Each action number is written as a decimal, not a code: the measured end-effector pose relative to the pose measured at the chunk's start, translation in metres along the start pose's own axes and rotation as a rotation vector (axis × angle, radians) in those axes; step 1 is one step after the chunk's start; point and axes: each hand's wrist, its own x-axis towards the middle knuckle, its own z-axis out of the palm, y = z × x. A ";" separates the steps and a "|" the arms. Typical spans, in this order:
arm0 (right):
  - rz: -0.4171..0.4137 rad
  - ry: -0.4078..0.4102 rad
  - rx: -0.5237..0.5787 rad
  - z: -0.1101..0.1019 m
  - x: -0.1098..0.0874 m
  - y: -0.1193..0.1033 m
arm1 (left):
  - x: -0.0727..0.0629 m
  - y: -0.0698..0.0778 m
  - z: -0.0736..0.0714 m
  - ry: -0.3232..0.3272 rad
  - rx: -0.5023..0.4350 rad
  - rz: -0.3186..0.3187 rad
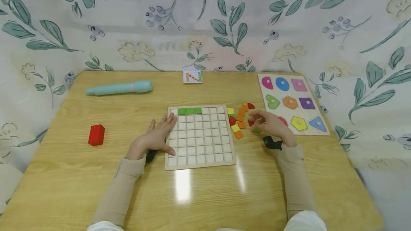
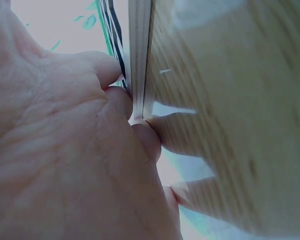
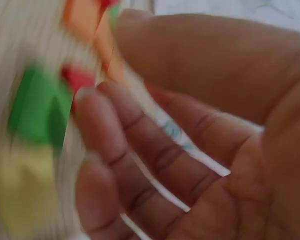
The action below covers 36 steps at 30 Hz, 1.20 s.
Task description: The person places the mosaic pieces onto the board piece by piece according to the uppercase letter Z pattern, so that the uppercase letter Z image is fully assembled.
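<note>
A wooden grid board (image 1: 200,140) lies in the middle of the table, with three green square tiles (image 1: 190,111) in its top row. My left hand (image 1: 154,138) rests on the board's left edge, fingers spread. In the left wrist view, its fingertips are right at the board's side (image 2: 139,55). Over the loose tiles right of the board hovers my right hand (image 1: 271,124), its fingers loosely bent with nothing between them. Around it lie orange tiles (image 1: 241,115), red tiles (image 1: 250,106) and yellow tiles (image 1: 235,128). A green tile (image 3: 37,107) shows beside its fingertips in the right wrist view.
A shape puzzle board (image 1: 282,92) lies at the right, partly behind the right hand. A small pattern card (image 1: 192,76) is at the back edge. At the left are a light-blue pen-shaped object (image 1: 118,88) and a red block (image 1: 96,134).
</note>
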 end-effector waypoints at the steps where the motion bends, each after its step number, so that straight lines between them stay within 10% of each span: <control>1: 0.014 0.020 -0.033 -0.001 -0.004 0.002 | 0.000 0.000 0.000 -0.002 -0.006 -0.001; 14: 0.107 0.135 -0.254 0.010 0.024 -0.005 | 0.001 -0.004 0.002 0.009 0.012 0.003; 27: 0.008 0.157 -0.032 0.039 0.089 -0.058 | -0.002 -0.001 -0.001 0.007 0.010 -0.001; 36: -0.078 0.126 -0.080 0.086 0.123 -0.083 | -0.001 -0.004 0.003 0.009 0.002 -0.012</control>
